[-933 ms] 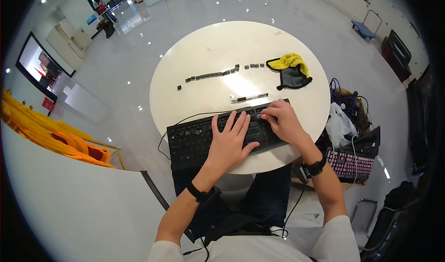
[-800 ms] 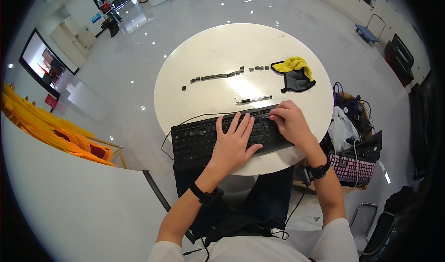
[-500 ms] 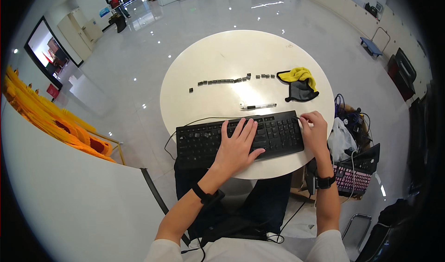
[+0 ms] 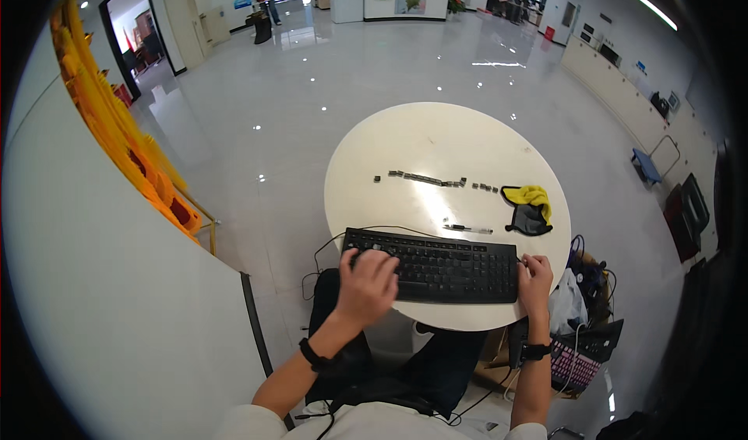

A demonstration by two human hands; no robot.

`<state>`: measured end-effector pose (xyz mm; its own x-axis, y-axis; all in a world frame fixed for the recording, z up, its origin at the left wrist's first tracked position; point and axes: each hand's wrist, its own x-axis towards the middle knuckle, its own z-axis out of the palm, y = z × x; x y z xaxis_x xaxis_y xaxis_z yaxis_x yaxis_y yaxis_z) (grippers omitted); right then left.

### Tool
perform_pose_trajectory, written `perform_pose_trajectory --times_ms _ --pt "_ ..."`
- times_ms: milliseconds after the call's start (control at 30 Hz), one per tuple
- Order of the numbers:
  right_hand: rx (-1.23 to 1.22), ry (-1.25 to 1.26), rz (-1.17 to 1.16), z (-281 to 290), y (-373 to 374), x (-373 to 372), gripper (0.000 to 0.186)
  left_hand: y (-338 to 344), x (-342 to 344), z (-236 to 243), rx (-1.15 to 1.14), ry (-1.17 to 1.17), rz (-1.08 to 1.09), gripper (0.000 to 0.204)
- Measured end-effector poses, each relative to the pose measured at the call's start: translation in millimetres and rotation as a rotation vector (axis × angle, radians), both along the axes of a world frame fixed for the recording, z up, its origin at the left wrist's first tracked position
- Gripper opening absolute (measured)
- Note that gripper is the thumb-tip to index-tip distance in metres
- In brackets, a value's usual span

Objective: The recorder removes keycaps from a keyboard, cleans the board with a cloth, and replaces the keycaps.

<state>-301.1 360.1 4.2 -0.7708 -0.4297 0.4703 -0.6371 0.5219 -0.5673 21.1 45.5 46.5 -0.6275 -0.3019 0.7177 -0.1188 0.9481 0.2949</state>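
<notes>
A black keyboard (image 4: 456, 272) lies along the near edge of the round white table. Above its left end is my left hand (image 4: 368, 286), fingers loosely bent but apart, covering several keys; I see nothing held in it. At the right end, my right hand (image 4: 534, 280) has its fingers pinched together beside the keyboard's corner. What is in that pinch is hidden. Lighter patches among the upper-left keys look like places without keycaps. Farther off, small dark keycaps (image 4: 423, 179) form an uneven row. A pen (image 4: 467, 228) lies between them and the keyboard.
A yellow and grey cloth (image 4: 530, 210) lies on the right of the white table (image 4: 436, 136). The keyboard's cable (image 4: 327, 243) hangs over the left edge. Beside the table at right are a white plastic bag (image 4: 568, 309) and a keyboard with pink keys (image 4: 574, 364).
My left hand has gone from lying spread over the keyboard's middle to bent fingers at its left end. My right hand stays by the right end. The whole view has shifted.
</notes>
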Motion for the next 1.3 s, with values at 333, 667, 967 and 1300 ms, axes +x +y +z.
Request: perform_pose_trajectory --times_ms 333,667,967,1300 --pt "-0.074 0.124 -0.099 47.5 -38.8 51.4 0.03 -68.8 19.6 -28.2 0.346 -0.079 0.126 0.043" --pt "0.125 -0.05 0.698 106.7 -234.6 185.4 0.028 -69.3 25.1 -35.2 0.789 0.133 0.05 0.046" --pt "0.325 0.157 0.822 76.9 -302.8 171.2 0.024 -55.0 32.0 -67.2 0.994 0.139 0.016 0.046" --pt "0.51 0.279 0.897 87.5 -316.4 173.9 0.006 -94.4 27.1 -72.8 0.981 0.395 0.101 0.029"
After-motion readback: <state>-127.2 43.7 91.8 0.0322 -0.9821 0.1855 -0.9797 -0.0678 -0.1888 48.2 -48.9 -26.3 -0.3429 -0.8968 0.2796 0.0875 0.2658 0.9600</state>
